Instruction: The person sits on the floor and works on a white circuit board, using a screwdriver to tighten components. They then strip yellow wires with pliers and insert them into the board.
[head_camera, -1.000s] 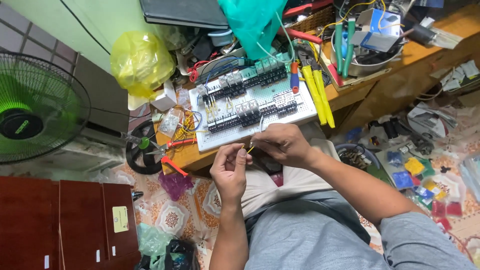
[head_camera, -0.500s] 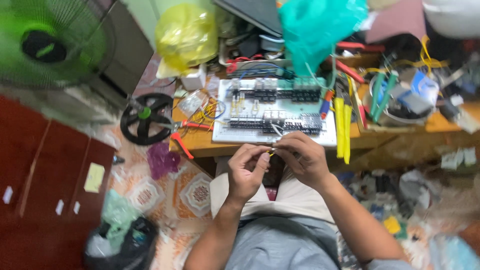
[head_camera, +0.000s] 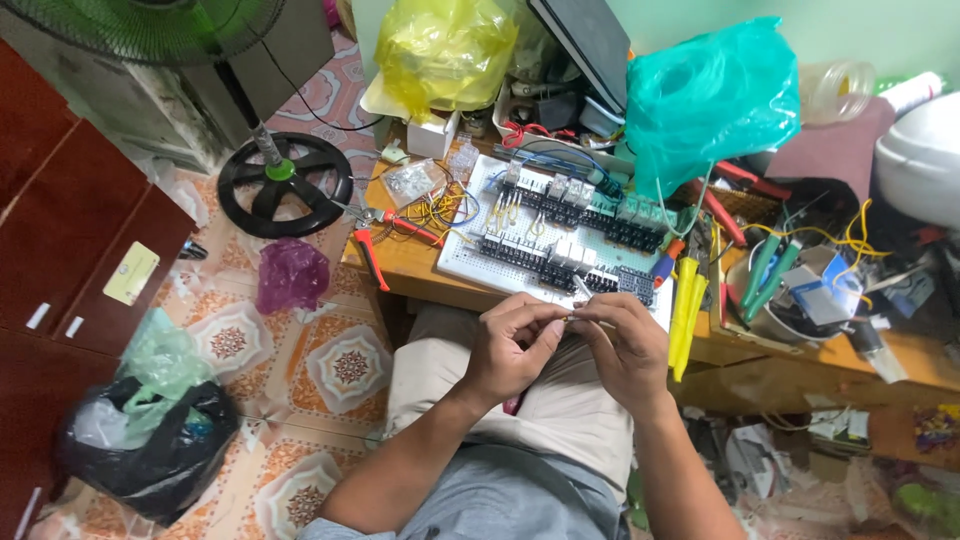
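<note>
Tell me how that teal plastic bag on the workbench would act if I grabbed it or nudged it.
The teal plastic bag looks thin and crinkled, so it would probably crumple and sag rather than keep its shape. It seems puffed up and see-through, so likely light for its size. Resting among loose tools beside the white circuit board, it may slide or snag when pushed.

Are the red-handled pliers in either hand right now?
No. The red-handled pliers lie on the wooden table, left of the white circuit board, while the left hand and right hand pinch a small part.
</note>
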